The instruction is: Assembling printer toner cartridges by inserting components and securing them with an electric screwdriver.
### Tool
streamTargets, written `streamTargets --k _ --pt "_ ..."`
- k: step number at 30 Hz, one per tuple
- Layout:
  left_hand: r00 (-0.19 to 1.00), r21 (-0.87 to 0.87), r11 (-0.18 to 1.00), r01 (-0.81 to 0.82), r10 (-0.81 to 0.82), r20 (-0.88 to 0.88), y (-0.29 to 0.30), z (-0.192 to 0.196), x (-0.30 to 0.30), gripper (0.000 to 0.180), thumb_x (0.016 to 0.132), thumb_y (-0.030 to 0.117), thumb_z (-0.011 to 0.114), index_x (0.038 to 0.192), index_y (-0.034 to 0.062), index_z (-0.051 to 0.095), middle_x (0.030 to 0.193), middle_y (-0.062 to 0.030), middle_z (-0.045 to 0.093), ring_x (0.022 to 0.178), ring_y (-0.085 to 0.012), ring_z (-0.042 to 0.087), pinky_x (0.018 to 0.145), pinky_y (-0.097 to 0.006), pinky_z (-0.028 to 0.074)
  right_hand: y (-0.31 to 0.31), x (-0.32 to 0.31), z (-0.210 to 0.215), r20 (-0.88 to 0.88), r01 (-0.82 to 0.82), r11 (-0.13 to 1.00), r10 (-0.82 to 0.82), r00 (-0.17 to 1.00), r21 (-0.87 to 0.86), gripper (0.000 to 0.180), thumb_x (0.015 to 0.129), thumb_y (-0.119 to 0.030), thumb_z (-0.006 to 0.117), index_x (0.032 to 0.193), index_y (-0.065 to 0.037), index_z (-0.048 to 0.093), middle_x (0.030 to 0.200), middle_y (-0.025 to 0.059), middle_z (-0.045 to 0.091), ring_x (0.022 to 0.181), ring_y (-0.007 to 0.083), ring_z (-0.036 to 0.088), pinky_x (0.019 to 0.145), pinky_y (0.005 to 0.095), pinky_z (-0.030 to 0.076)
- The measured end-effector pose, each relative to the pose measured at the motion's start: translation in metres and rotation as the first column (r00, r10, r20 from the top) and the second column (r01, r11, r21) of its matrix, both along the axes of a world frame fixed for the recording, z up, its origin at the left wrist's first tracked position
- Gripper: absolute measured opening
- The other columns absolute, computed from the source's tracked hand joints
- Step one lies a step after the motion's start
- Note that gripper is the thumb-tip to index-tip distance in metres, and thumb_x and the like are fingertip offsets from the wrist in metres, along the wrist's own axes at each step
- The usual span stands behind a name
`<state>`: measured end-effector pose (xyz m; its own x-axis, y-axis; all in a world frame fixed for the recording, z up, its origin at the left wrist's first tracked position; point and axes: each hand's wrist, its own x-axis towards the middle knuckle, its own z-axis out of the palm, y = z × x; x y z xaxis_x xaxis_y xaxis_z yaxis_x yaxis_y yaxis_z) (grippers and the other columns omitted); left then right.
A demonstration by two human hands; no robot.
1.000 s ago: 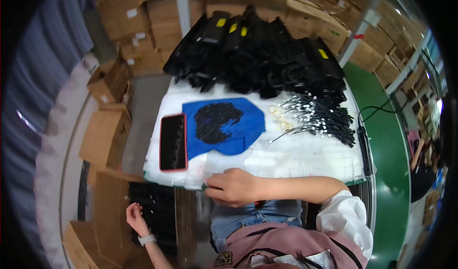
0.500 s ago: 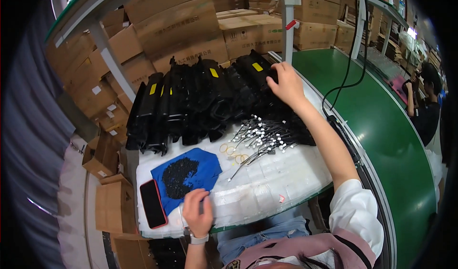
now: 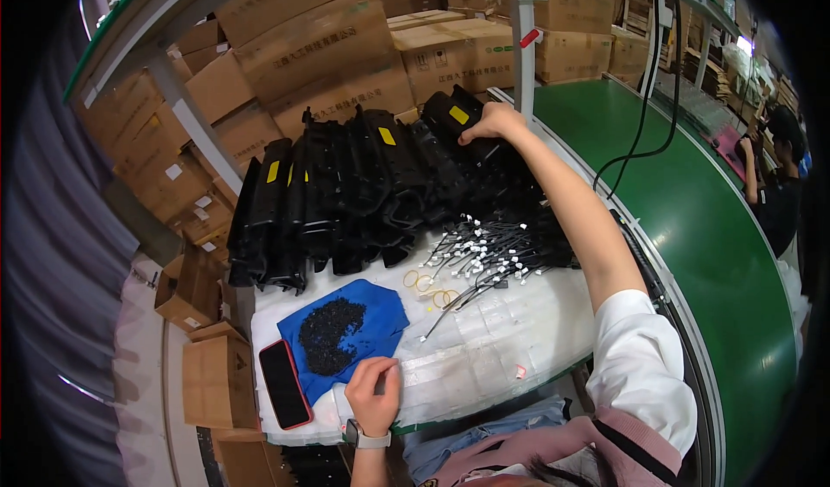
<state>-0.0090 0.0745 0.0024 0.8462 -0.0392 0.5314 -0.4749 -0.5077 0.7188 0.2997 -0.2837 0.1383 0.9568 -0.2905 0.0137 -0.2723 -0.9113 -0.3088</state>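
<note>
At the far right of a row of black plastic housings (image 3: 346, 171), my right hand (image 3: 500, 122) is closed on the edge of one black plastic housing (image 3: 443, 117) with a yellow label. Its thumb lies on the near face; the other fingertips are hidden behind the edge. My left hand (image 3: 373, 394) is loosely curled at the table's front edge, with nothing visible in it. Beside it lies a blue cloth (image 3: 380, 310) carrying a pile of small black pieces, perhaps screws (image 3: 331, 336). Black cables with white connectors (image 3: 484, 249) lie in front of the housings.
A red-edged phone (image 3: 285, 385) lies left of the cloth. Yellowish rings (image 3: 424, 284) sit on the white-covered table (image 3: 484, 340). A green conveyor (image 3: 692, 254), hanging black cable (image 3: 644, 154) and metal post (image 3: 523, 46) stand right. Cardboard boxes (image 3: 311, 46) are stacked behind; another person (image 3: 778, 180) works far right.
My right hand has closed on the rightmost housing, which has shifted slightly up and left. The left hand's fingers have curled in more. The whole view has shifted a little.
</note>
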Motion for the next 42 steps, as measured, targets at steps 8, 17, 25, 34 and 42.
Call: streamTargets --k 8,17,25,34,42 --pt "0.999 0.015 1.0 -0.002 0.003 -0.054 0.001 0.001 -0.004 0.007 0.078 -0.001 0.065 0.085 -0.0006 0.067 0.073 -0.012 0.064 0.06 -0.021 0.063 0.057 -0.027 0.049 -0.003 -0.003 0.002 0.167 0.019 1.0 -0.02 0.986 0.006 0.073 0.05 -0.055 0.081 0.104 -0.007 0.071 0.115 0.0183 0.064 0.108 0.0292 0.061 0.087 0.039 0.051" --pt "0.997 0.017 1.0 -0.001 0.002 -0.074 0.003 -0.001 -0.005 0.007 0.079 0.001 0.065 0.086 -0.0005 0.068 0.073 -0.0122 0.065 0.06 -0.0204 0.063 0.057 -0.027 0.049 -0.005 -0.015 0.039 0.447 -0.15 0.957 0.025 0.894 0.247 0.057 0.05 -0.038 0.081 0.082 0.008 0.069 0.089 0.0242 0.068 0.084 0.0347 0.067 0.076 0.0381 0.053" --pt "0.997 0.012 1.0 -0.004 0.005 -0.08 0.005 -0.007 -0.005 0.009 0.08 0.001 0.065 0.088 -0.0007 0.068 0.075 -0.0118 0.066 0.061 -0.019 0.063 0.058 -0.027 0.049 -0.017 -0.045 0.031 0.633 -0.358 0.893 0.114 0.766 0.273 0.042 0.057 -0.032 0.082 0.075 0.003 0.066 0.073 0.0155 0.066 0.07 0.0246 0.066 0.068 0.0347 0.051" --pt "0.94 0.08 0.981 -0.178 0.145 0.308 -0.001 0.004 -0.016 0.032 0.074 -0.001 0.066 0.106 -0.0016 0.06 0.103 -0.0189 0.061 0.088 -0.0314 0.059 0.07 -0.036 0.048 -0.012 -0.197 0.026 0.673 -0.776 0.615 0.515 0.53 0.141 0.031 0.066 -0.018 0.076 0.072 -0.003 0.05 0.067 -0.0001 0.044 0.059 0.0097 0.041 0.054 0.0263 0.035" --pt "0.926 0.649 0.715 0.261 -0.376 0.041 -0.068 0.04 -0.009 0.058 0.074 0.031 0.075 0.122 0.0058 0.055 0.13 -0.0167 0.049 0.122 -0.0319 0.048 0.099 -0.054 0.034 0.016 -0.291 -0.081 0.139 -0.92 0.316 0.947 0.29 -0.233 0.025 0.068 -0.021 0.072 0.074 -0.005 0.054 0.087 0.0106 0.065 0.086 0.0268 0.066 0.058 0.038 0.054"
